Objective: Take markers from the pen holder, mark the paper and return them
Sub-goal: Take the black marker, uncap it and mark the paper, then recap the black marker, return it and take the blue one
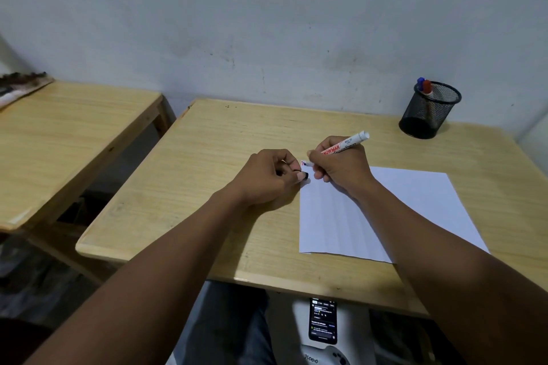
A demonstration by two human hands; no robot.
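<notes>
Fingers: right hand [338, 167] is wrapped round a white marker [345, 145], tip down at the far left corner of the paper [385, 216]; left hand [272, 176] pinches a small dark cap [305, 176] against that same corner.
Marker: uncapped, barrel slanting up and away toward the far right corner of the tabletop [192, 187].
Paper: lies toward the right near edge of the tabletop; only a small red and dark mark [303, 163] shows at its far left corner, the rest looks blank.
Pen holder: black mesh pen holder [430, 109] stands at the far right corner, well apart from the hands, with a blue marker [420, 80] and a red marker [427, 86] poking out.
Done: one marker taken out and uncapped; marking seems under way.
Left: capping and returning this marker; whether the two in the holder have already been used cannot be told.
</notes>
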